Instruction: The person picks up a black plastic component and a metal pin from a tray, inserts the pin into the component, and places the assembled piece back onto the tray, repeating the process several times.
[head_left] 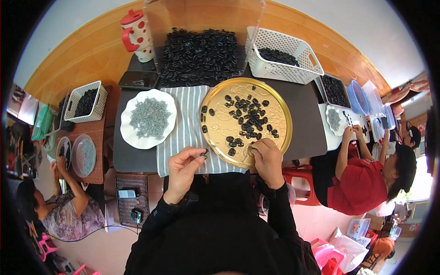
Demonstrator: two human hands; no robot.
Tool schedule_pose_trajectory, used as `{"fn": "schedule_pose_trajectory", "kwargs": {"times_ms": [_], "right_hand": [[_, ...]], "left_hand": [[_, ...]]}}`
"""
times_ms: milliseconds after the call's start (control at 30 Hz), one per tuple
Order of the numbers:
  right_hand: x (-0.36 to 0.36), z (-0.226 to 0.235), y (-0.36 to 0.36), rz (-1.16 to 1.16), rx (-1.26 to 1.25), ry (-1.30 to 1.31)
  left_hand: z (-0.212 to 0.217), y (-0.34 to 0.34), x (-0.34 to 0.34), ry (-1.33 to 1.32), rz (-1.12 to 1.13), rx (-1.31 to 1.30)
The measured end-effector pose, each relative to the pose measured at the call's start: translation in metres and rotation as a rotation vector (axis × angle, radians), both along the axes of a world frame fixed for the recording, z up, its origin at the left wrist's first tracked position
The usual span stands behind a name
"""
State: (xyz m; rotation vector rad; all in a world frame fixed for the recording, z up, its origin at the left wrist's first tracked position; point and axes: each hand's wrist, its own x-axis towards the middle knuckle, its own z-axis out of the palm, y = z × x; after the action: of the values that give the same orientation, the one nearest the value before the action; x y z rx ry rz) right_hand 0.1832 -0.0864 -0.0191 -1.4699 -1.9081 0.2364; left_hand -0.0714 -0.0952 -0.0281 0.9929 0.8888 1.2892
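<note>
Black-sleeved forearms enter from below. Gold round tray carries loose black parts. Right hand rests on its near rim, fingers curled, grip unclear. Left hand pinches a small black part above the striped cloth.

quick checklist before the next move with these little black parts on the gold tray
1. Left hand has a small black part pinched at its fingertips: ok.
2. Right hand rests at the near rim of the gold tray; whether it holds a part: cannot tell.
3. Loose black parts left on the tray: ok.
4. White plate of grey pieces lies beside the left hand: ok.
5. Striped cloth lies flat under the tray: ok.
</note>
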Motion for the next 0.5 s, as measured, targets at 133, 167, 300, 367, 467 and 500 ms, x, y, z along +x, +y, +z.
{"fn": "schedule_pose_trajectory", "kwargs": {"times_ms": [133,167,300,367,467,500], "right_hand": [[0.006,0.002,-0.002,-0.069,-0.071,0.148],[0.007,0.0,-0.002,-0.094,-0.062,0.111],[0.006,-0.002,-0.004,-0.22,-0.079,-0.049],[-0.002,0.001,-0.006,-0.243,-0.082,-0.102],[-0.013,0.005,-0.006,-0.242,-0.067,-0.163],[-0.016,0.005,-0.006,-0.22,-0.051,-0.17]], "left_hand": [[0.0,-0.001,0.01,0.014,-0.049,0.011],[0.001,-0.001,0.012,0.028,-0.051,0.013],[0.0,0.001,0.018,0.053,-0.06,0.034],[0.0,0.001,0.02,0.044,-0.066,0.013],[0.003,0.001,0.025,0.032,-0.071,-0.01],[0.004,0.001,0.026,0.03,-0.072,-0.012]]}}
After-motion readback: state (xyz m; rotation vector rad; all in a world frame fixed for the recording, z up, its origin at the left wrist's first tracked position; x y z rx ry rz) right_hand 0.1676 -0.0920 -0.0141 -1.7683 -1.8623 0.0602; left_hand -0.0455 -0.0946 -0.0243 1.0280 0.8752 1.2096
